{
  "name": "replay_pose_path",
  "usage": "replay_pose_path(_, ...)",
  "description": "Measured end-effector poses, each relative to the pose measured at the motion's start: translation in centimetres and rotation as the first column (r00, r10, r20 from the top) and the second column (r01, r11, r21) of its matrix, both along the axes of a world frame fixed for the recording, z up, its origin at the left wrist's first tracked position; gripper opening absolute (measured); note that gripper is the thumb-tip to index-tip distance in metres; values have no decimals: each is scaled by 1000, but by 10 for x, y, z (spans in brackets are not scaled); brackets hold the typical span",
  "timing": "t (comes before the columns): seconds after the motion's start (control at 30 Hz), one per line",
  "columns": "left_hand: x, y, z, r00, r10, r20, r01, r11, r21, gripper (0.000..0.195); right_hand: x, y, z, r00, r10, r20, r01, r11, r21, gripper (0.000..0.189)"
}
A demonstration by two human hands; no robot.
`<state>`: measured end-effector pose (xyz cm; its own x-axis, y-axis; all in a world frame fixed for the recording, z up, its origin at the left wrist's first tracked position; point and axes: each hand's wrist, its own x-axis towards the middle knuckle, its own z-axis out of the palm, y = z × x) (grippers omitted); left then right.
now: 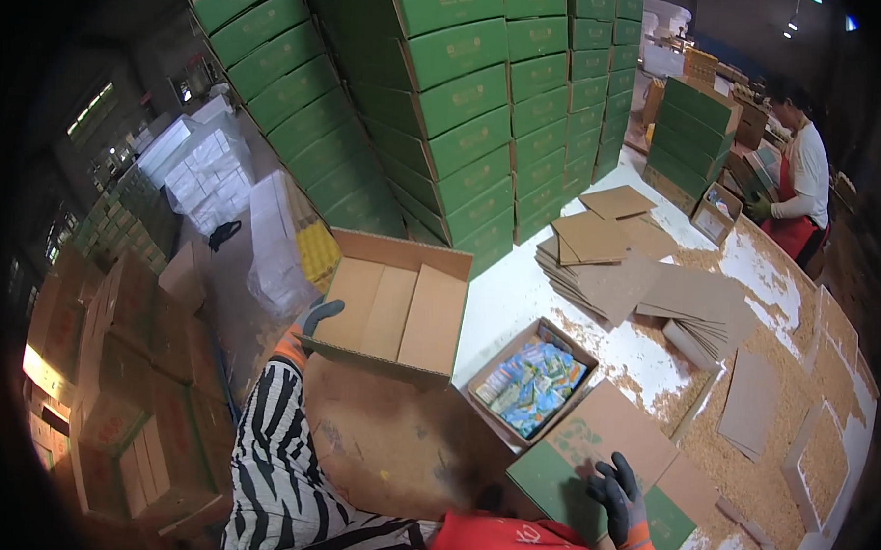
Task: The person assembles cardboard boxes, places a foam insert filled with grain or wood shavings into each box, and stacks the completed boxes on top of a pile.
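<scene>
My left hand (313, 327), in a grey and orange glove, holds an open cardboard box (369, 301) by its left wall. The box's mouth faces me, showing bare brown flaps at its bottom. My right hand (618, 489), gloved alike, is over a green and brown carton (587, 458) at the table's near edge. Its fingers are a little apart, with nothing between them; whether they touch the carton is unclear. Between the two cartons stands a small open box (479, 395) filled with blue and green printed packets (532, 382).
Tall stacks of green cartons (464, 62) rise ahead. Cardboard sheets (603, 275) lie on the white table (494, 307), amid sawdust-like shavings (762, 341) and white-walled trays (800, 475). Brown cartons (147, 410) stand at left. A person (802, 173) works at far right.
</scene>
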<state>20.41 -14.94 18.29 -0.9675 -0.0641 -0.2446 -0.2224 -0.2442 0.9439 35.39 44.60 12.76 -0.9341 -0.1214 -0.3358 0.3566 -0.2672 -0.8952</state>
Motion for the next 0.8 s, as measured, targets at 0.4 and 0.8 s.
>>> replay_pose_path(0.4, -123, 16, -199, 996, 80, -27, -84, 964, -251, 39, 31, -5, -26, 955, -231, 185, 201, 965, 167, 56)
replay_pose_path(0.8, 67, 254, -148, 895, -74, -440, -89, 937, -339, 36, 99, 197, -128, 635, -694, -339, 328, -155, 932, 66)
